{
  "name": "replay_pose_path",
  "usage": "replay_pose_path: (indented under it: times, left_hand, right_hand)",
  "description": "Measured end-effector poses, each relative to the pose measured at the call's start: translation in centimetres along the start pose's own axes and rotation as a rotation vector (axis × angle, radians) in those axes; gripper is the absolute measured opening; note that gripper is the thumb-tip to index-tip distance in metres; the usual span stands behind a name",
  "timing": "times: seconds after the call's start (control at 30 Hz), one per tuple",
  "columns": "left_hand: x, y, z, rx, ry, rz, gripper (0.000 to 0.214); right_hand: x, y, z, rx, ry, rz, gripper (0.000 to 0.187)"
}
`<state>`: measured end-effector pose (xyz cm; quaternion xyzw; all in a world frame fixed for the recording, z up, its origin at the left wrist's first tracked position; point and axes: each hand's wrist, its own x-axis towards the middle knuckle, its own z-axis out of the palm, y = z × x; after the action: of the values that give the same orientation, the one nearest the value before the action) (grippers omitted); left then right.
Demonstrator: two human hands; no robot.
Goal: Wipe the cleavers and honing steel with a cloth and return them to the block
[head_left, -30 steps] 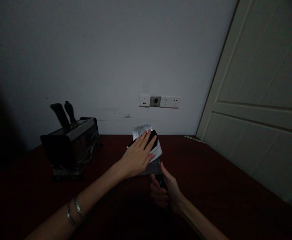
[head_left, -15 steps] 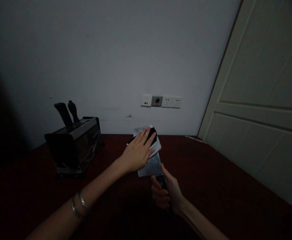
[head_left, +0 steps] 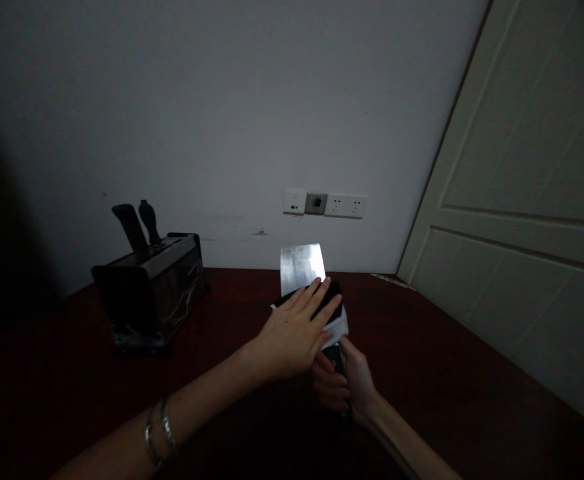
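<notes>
Upright in front of me is a cleaver point(head_left: 301, 265) with a broad metal blade, its upper part bare and shiny. My right hand point(head_left: 345, 381) is wrapped round its black handle point(head_left: 334, 358). A black and white cloth point(head_left: 339, 328) lies over the lower blade, close above the handle. My left hand point(head_left: 295, 330), with two bracelets on its wrist, presses the cloth against the blade with long, nearly straight fingers and holds it there. The blade's lower part is hidden by this hand and the cloth.
A knife block point(head_left: 172, 287) with two black handles standing out of its top is on the dark red table point(head_left: 242, 300) at left. White wall sockets point(head_left: 345, 206) are behind. A pale panelled door point(head_left: 512, 267) borders the right side.
My left hand has slid the cloth down the blade toward the handle, baring the upper blade, which now shines brightly. My right hand has shifted slightly right, keeping its hold on the cleaver.
</notes>
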<state>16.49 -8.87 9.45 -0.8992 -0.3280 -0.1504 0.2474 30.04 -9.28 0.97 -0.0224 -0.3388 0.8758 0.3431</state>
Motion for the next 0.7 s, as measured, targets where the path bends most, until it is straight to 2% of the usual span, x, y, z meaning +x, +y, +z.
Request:
replay_pose_path:
  times: [0.1, 0.3, 0.4, 0.53, 0.7]
  left_hand:
    - [0.1, -1.3, -0.3, 0.002, 0.018, -0.035, 0.058]
    - [0.2, -6.1, -0.9, 0.023, 0.121, -0.170, 0.054]
    - [0.0, -7.2, -1.2, 0.018, 0.156, -0.185, 0.054]
    - [0.0, -6.2, -1.1, 0.003, 0.135, -0.165, 0.054]
    - [0.3, -2.5, -0.4, -0.042, 0.049, -0.014, 0.057]
  right_hand:
    - [0.0, 0.3, 0.4, 0.002, 0.012, 0.021, 0.053]
    - [0.3, 1.6, 1.0, 0.025, -0.019, 0.108, 0.062]
    - [0.3, 1.9, 1.3, 0.025, -0.033, 0.137, 0.061]
    - [0.3, 1.5, 1.5, 0.029, -0.021, 0.095, 0.062]
    - [0.2, 0.2, 1.0, 0.038, -0.045, -0.028, 0.056]
